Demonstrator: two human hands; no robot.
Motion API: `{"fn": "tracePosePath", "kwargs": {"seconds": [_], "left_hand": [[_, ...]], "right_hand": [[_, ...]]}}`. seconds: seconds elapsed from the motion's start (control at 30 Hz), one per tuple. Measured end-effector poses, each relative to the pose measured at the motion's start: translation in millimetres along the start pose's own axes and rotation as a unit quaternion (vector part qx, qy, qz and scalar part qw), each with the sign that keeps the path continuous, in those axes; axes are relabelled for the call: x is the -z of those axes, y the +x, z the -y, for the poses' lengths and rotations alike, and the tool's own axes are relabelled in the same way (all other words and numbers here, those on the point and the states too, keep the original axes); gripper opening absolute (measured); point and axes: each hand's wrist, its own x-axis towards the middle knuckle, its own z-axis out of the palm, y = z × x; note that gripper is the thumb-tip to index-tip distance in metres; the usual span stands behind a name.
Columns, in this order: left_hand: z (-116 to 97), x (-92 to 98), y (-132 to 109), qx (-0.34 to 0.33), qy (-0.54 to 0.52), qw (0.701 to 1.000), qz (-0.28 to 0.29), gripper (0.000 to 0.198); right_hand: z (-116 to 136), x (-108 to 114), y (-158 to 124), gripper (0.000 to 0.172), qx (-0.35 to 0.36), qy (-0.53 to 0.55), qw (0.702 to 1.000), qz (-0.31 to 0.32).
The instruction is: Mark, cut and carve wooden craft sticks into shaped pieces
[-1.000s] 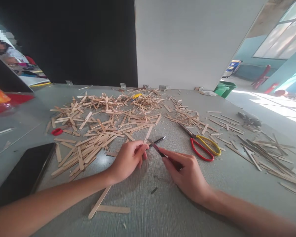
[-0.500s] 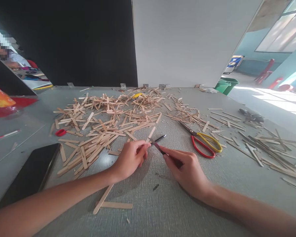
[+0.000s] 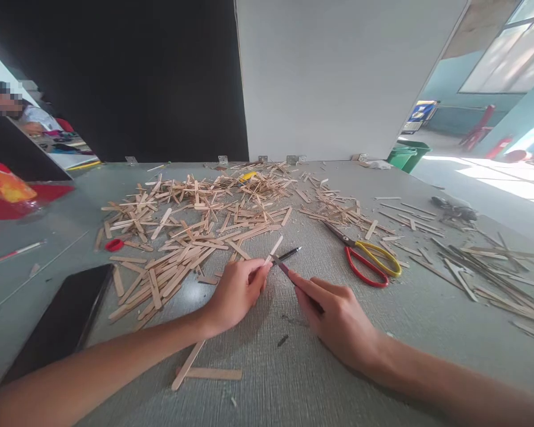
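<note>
Evidently this is close, two-handed work, and the scissors [image 3: 349, 242] make a handy marker for it. To their left, near them, is the wooden stick [image 3: 275, 248], pinched between thumb and forefinger of the left hand [image 3: 238, 290], its far end jutting out free. Nearer the person than the scissors, and slightly left of them, the right hand [image 3: 336, 317] has its fingers closed around a slim bladed tool [image 3: 283, 267], forefinger laid along the top. The tool's tip reaches the stick's edge just past the left fingers — whether it is biting or merely close, I cannot tell.

I judge the step to be paring or scraping that edge. To do it well, pinch the stick close to the working spot, since such a thin strip will likely flex if much of it hangs free. Light, shallow strokes should suit it better than one deep push, which could split the grain. Aim each stroke toward the free end — the left thumb is very near the blade, and a slip could nick it. Left of the scissors, the black pen [image 3: 291, 254] crowds the tool; shifting it aside would give more room.
</note>
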Motion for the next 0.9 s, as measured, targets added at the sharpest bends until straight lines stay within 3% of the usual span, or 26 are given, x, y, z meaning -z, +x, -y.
{"fn": "tracePosePath", "kwargs": {"seconds": [0.23,0.5,0.7,0.9], "left_hand": [[7.6,-3.4,-1.9,-0.029,0.041,0.999,-0.016,0.041],[8.3,-4.8,-3.7,-0.045,0.067,0.997,-0.022,0.042],[8.3,-4.8,-3.2,-0.040,0.060,0.997,-0.025,0.044],[3.7,-2.9,-4.3,-0.028,0.041,0.999,-0.021,0.044]], "right_hand": [[1.0,-1.4,-4.1,0.040,0.017,-0.029,0.999,0.010],[15.2,29.0,14.8,0.036,-0.023,0.006,0.997,0.069],[9.1,11.6,-1.9,0.047,0.072,-0.129,0.987,0.058],[20.5,29.3,17.1,0.033,-0.044,0.009,0.997,0.062]]}}
